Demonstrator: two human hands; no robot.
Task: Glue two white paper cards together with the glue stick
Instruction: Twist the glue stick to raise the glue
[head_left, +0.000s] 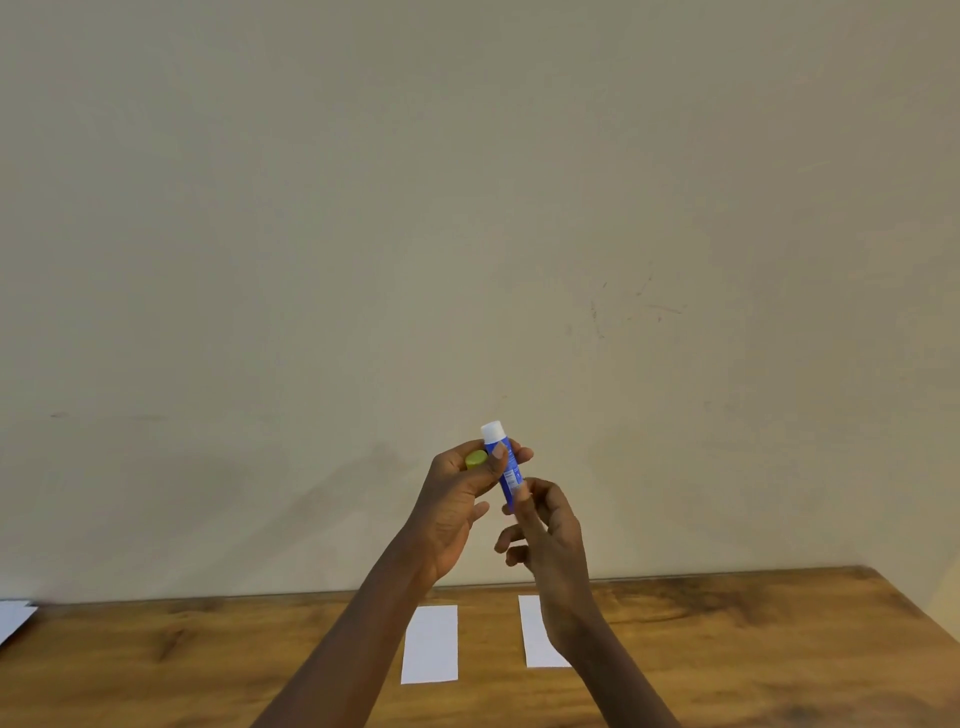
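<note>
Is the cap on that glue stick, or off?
Off. The left hand holds the yellow-green cap beside the blue glue stick, whose white top stands bare.

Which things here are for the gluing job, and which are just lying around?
For the job: glue stick, gripped by the left hand and pinched by the right hand; yellow cap in the left hand; left card and right card on the table.

Just lying about: white paper at the table's left edge.
</note>
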